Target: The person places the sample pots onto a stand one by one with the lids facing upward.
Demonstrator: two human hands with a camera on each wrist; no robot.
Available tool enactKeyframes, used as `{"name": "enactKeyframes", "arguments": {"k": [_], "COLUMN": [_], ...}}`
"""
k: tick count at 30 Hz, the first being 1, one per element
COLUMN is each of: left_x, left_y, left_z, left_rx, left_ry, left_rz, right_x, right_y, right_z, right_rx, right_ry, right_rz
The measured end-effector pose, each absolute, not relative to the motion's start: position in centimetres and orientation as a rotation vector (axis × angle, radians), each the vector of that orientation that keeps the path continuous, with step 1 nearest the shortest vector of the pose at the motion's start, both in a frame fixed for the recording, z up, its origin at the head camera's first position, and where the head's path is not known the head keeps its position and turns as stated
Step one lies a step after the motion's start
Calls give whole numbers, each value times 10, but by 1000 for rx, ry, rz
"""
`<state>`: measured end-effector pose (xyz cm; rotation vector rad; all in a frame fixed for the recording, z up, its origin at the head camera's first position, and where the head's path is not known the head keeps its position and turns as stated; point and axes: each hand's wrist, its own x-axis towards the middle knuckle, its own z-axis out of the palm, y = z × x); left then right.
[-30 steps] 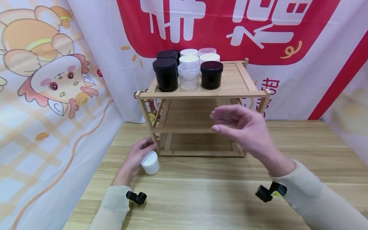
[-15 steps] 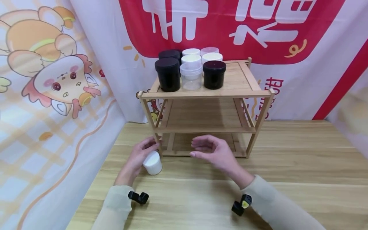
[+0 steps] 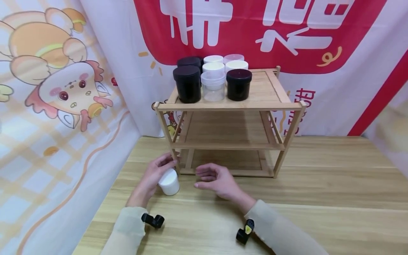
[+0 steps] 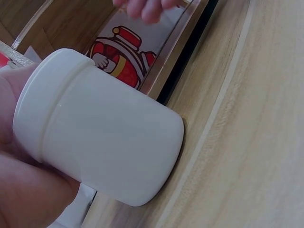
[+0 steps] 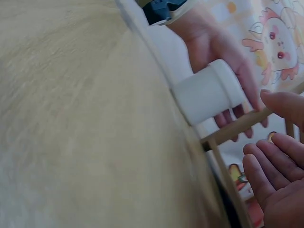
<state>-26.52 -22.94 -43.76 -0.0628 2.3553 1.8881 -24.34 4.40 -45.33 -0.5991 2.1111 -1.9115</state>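
A white lidded jar (image 3: 169, 182) stands upright on the table at the rack's front left. My left hand (image 3: 153, 176) is just beyond the jar, thumb and fingers on either side of the rack's left front leg, seemingly gripping it. The jar (image 4: 109, 128) hides those fingers in the left wrist view. To the right of the jar, low before the wooden three-tier rack (image 3: 223, 145), my right hand (image 3: 218, 180) hovers with nothing in it. Its fingers (image 5: 275, 161) are gently bent and parted from the thumb in the right wrist view.
On the rack's top tier stand several jars: black jars (image 3: 187, 85), white-lidded jars (image 3: 213, 67) and a clear jar (image 3: 213, 86). Patterned cloth (image 3: 63, 88) hangs at the left, with a red printed cloth (image 3: 245, 42) behind. Bare wooden tabletop (image 3: 334, 184) extends to the right.
My right hand has come down and left from in front of the middle tier to near the table, closer to the white jar. My left hand and the jar have stayed put.
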Motion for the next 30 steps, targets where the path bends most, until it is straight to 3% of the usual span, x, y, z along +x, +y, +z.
{"name": "enactKeyframes", "arguments": {"k": [30], "left_x": [-263], "left_y": [-233], "left_z": [-434], "left_rx": [-72], "left_ry": [2312], "left_rz": [1911], "right_x": [-247], "right_y": [-32], "right_z": [-472], "right_rx": [-582], "right_ry": [2154], "right_rz": [-1781]}}
